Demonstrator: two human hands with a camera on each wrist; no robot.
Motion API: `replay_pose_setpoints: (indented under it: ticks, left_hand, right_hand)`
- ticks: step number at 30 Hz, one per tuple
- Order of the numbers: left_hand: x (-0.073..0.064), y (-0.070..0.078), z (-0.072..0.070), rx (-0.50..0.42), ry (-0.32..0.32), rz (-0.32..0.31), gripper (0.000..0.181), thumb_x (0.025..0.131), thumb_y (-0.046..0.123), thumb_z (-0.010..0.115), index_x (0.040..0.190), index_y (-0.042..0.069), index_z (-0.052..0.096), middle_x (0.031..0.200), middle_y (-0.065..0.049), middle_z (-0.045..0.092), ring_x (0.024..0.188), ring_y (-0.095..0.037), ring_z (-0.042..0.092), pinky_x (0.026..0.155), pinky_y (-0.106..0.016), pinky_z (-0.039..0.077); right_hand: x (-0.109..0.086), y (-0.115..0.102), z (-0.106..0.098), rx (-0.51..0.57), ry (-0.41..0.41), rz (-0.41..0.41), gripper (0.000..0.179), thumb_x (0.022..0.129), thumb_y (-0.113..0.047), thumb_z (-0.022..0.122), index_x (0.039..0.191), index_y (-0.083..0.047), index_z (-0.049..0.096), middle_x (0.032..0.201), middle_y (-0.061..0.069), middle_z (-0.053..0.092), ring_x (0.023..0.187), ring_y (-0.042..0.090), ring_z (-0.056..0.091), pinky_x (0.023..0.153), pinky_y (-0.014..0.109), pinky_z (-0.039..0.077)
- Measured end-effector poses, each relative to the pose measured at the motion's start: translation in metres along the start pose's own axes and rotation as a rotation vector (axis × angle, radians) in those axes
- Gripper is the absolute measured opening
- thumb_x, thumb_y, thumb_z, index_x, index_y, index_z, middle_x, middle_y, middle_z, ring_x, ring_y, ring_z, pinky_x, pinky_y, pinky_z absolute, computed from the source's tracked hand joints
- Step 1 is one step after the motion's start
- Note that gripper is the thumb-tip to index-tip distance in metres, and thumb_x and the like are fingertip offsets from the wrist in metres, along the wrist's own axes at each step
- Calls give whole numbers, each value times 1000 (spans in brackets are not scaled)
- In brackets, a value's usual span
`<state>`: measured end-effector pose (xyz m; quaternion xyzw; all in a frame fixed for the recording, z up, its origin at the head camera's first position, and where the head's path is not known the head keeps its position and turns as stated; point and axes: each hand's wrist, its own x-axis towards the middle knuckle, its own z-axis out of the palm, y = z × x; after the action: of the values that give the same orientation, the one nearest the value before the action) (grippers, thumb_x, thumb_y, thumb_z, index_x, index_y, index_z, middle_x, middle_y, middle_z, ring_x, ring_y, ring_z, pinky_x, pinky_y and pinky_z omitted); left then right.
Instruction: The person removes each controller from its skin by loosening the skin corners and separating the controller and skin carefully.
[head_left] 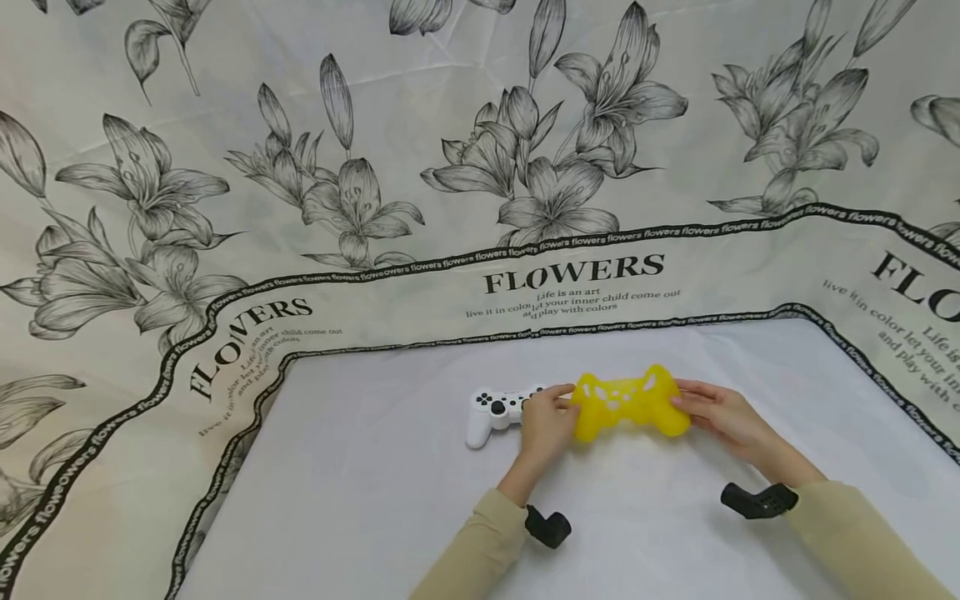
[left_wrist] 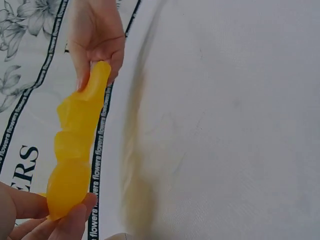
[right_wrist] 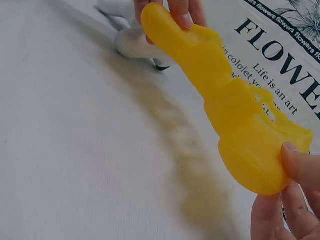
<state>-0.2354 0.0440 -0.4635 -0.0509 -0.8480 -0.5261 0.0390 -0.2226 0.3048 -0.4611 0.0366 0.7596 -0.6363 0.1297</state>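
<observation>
A yellow, soft-looking game controller cover (head_left: 618,407) with cut-out holes is held up over the white table, stretched between both hands. Its left end is pinched by my left hand (head_left: 547,423), thumb on one side and fingers on the other. My right hand (head_left: 731,423) grips the right end the same way, with the thumb (right_wrist: 300,162) on its face in the right wrist view. Edge-on in the left wrist view, the cover (left_wrist: 75,145) looks slim and lumpy. Behind my left hand lies a white game controller (head_left: 482,417) with black buttons and sticks, partly hidden by that hand.
White cloth (head_left: 337,483) covers the table. A flower-print curtain (head_left: 390,308) with black lettered bands rises along the back and sides. Each wrist carries a black camera mount, one on the left (head_left: 549,527) and one on the right (head_left: 757,502).
</observation>
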Motion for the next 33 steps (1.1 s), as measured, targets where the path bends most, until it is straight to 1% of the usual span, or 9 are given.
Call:
replay_pose_setpoints:
  ticks: [3,10,12,14,16,19,24,29,33]
  left_hand:
    - [5,2,7,66,0,28,31,83,3,69,114,6,69,87,-7,75,74,-10,68,60,-16,51]
    - [9,2,21,115,-17,38,39,85,1,67,124,8,62,90,-11,74,77,-12,68,60,-15,51]
    - [8,2,26,138,-30,30,39,87,2,66,125,8,61,94,-11,73,80,-13,68,64,-17,53]
    - [7,2,30,176,-49,18,37,89,4,64,125,8,60,99,-11,73,82,-12,68,67,-18,54]
    - [5,2,32,213,-70,2,35,91,7,63,125,7,59,102,-12,72,81,-11,66,70,-20,54]
    - [1,4,33,234,-106,-24,37,91,9,61,127,5,57,107,-14,71,76,-10,61,69,-22,53]
    - [-3,5,30,254,-139,-55,46,88,6,63,132,4,52,117,-16,67,87,-16,63,79,-28,54]
    - [-7,3,28,372,-106,34,47,81,2,68,127,7,57,114,-13,68,99,-22,66,88,-35,53]
    - [-10,3,26,380,-116,51,48,79,-1,69,125,9,59,109,-10,70,97,-19,66,89,-34,52]
  right_hand:
    - [2,1,-4,-22,9,0,74,96,-29,58,146,11,22,97,-25,58,88,-12,57,80,13,53]
    - [7,5,-8,-100,17,43,75,97,-36,55,148,8,21,100,-23,56,87,-14,54,81,15,53]
    - [8,7,-10,-117,10,53,75,97,-35,55,148,7,20,110,-13,59,86,-14,54,82,16,53]
    - [8,8,-12,-124,0,59,74,98,-31,55,148,8,19,124,6,60,86,-13,55,82,18,54]
    - [8,10,-12,-128,-6,63,72,98,-28,56,148,10,19,137,23,50,86,-12,55,83,20,55]
    - [7,12,-13,-147,-8,70,71,98,-25,56,147,11,20,145,32,37,86,-11,56,83,22,56]
    - [4,14,-14,-257,2,66,66,99,-28,53,144,12,26,140,33,43,87,-5,58,79,22,56]
    - [0,14,-15,-399,18,14,61,98,-25,55,141,12,32,133,36,48,85,3,57,69,20,54]
    - [0,15,-16,-508,28,-39,56,97,-23,56,137,12,39,127,36,52,79,11,56,62,22,50]
